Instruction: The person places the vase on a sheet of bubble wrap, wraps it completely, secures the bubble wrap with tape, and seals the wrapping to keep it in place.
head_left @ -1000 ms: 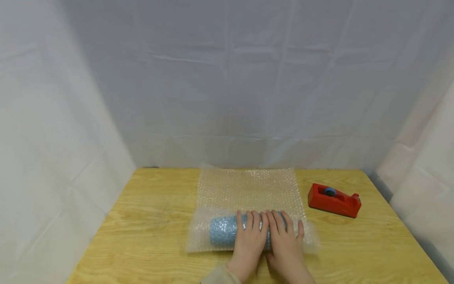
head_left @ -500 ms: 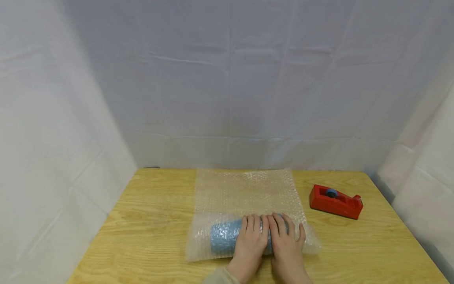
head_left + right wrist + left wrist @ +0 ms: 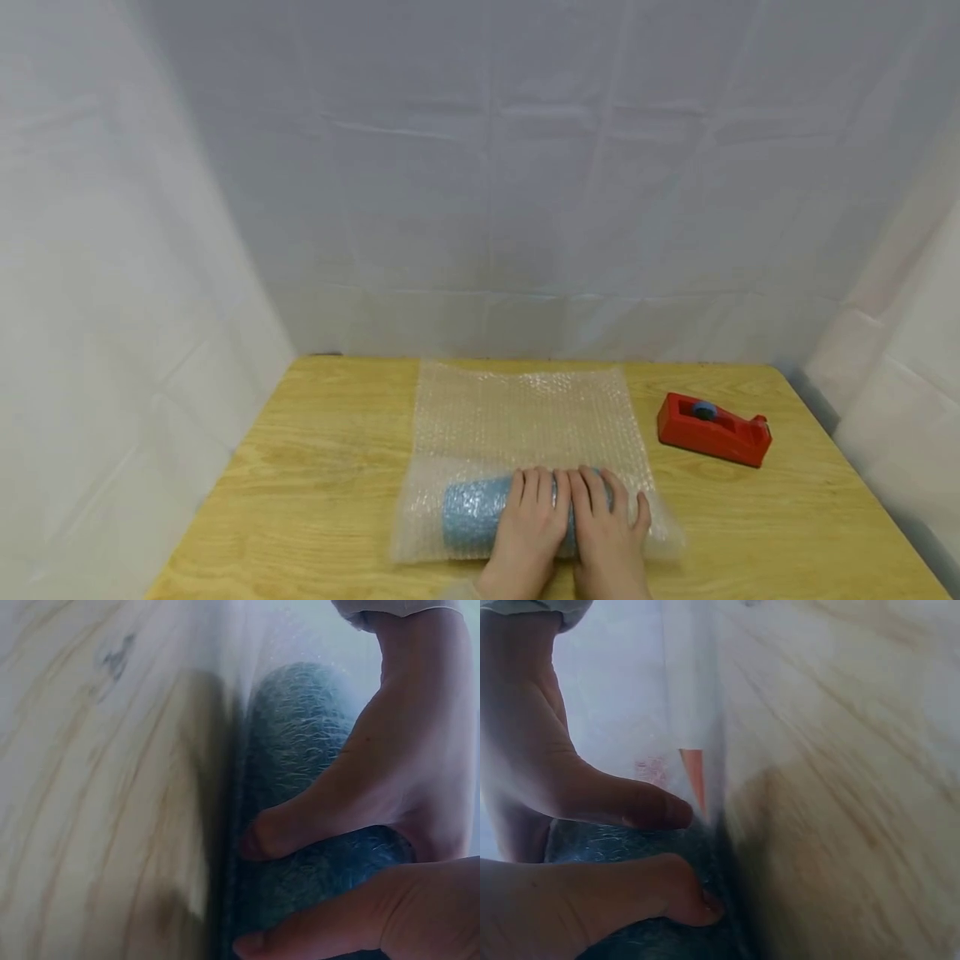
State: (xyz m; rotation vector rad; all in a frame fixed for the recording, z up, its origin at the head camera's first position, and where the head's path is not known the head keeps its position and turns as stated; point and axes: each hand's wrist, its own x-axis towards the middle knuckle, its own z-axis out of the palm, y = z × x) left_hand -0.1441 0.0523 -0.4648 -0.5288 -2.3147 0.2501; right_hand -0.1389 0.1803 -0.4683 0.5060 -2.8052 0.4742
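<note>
A blue cylindrical object (image 3: 471, 512) lies on its side under a layer of clear bubble wrap (image 3: 525, 417). My left hand (image 3: 528, 529) and right hand (image 3: 607, 529) rest side by side on it, fingers curled over its far side. In the left wrist view, the left thumb (image 3: 652, 889) presses the near side of the wrapped cylinder, with the right hand (image 3: 592, 784) beyond it. The right wrist view shows the right thumb (image 3: 315, 922) pressing there too, next to the left hand (image 3: 360, 780). The cylinder's right part is mostly covered by the hands.
A red tape dispenser (image 3: 712, 429) with a blue-cored roll stands to the right of the bubble wrap. All lies on a wood-grain table (image 3: 322, 467). White sheeting (image 3: 480, 208) hangs behind and on both sides.
Both hands and the wrapped cylinder have moved a little toward the person, and the sheet's far edge has shifted slightly nearer. The tape dispenser stays in place on the table.
</note>
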